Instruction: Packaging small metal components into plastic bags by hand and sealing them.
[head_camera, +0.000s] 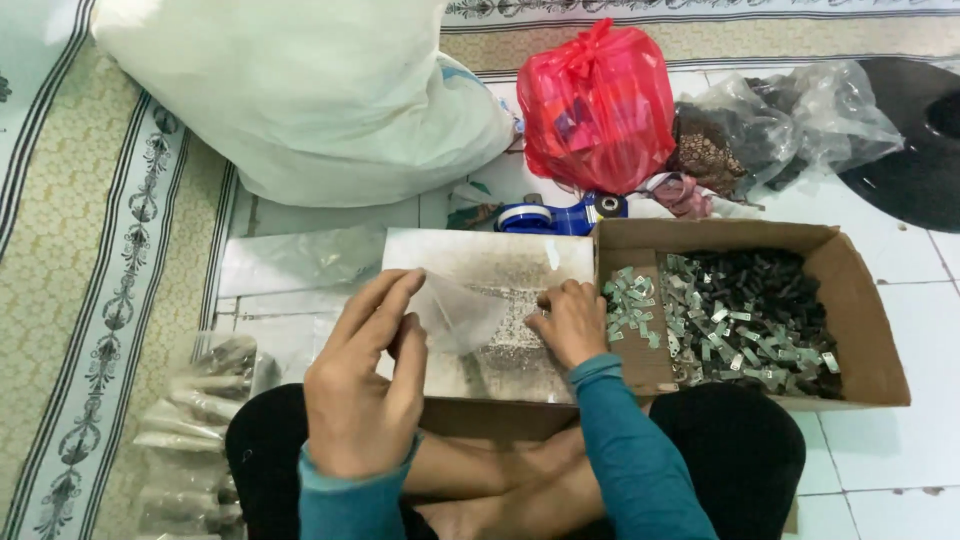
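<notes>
The left hand (362, 385) is raised over the lap, its fingers loosely curled and pinching the edge of a small clear plastic bag (455, 312), which hangs open between the two hands. The right hand (570, 322) rests knuckles-up on a shiny metal sheet (480, 262), fingers bent down against a scatter of tiny parts; whether it pinches any of them cannot be told. Just right of that hand stands an open cardboard box (860, 320) filled with small metal clips (632, 300) and dark pieces (760, 285). Filled clear packets (200, 400) lie on the floor by the left knee. Behind the sheet sit a blue tape dispenser (555, 215), a red plastic bag (595, 105) and a large white sack (300, 90).
</notes>
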